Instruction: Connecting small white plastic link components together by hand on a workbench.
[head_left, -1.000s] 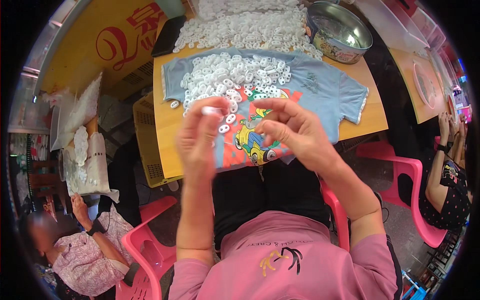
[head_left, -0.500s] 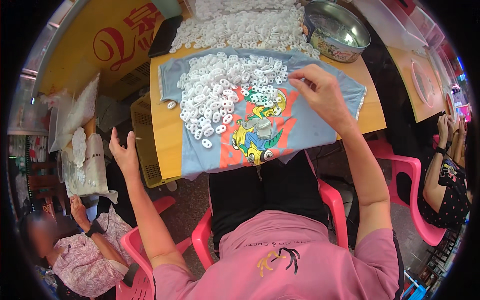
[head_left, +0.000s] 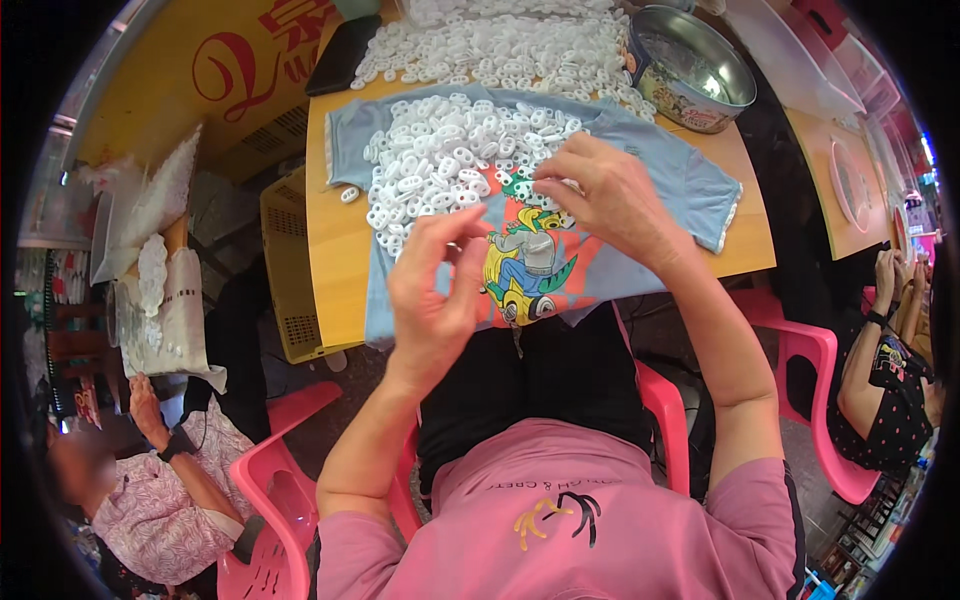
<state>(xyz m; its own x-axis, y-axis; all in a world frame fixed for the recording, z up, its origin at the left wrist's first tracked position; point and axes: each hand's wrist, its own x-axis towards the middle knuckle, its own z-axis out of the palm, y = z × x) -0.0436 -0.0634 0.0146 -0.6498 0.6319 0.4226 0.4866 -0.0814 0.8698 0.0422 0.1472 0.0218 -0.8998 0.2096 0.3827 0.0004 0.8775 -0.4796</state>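
A pile of small white oval pieces (head_left: 430,160), each with two holes, lies on a light-blue T-shirt (head_left: 680,170) with a cartoon print. My right hand (head_left: 615,200) is at the pile's right edge, thumb and fingers drawn together in a pinch. What is between its fingertips, if anything, is hidden among the white pieces. My left hand (head_left: 430,290) hovers over the shirt by the pile's near edge, its fingers curved and a gap showing between thumb and forefinger. I see nothing in it.
Behind the shirt, more white pieces (head_left: 500,50) cover the yellow table (head_left: 335,290). A round metal tin (head_left: 700,105) stands at the back right, a black phone-like slab (head_left: 345,55) at the back left. Other people sit on both sides; a yellow crate (head_left: 290,260) is at left.
My left hand has come in from beyond the table's left side to the pile's near edge. My right hand has moved slightly left and down, against the pieces.
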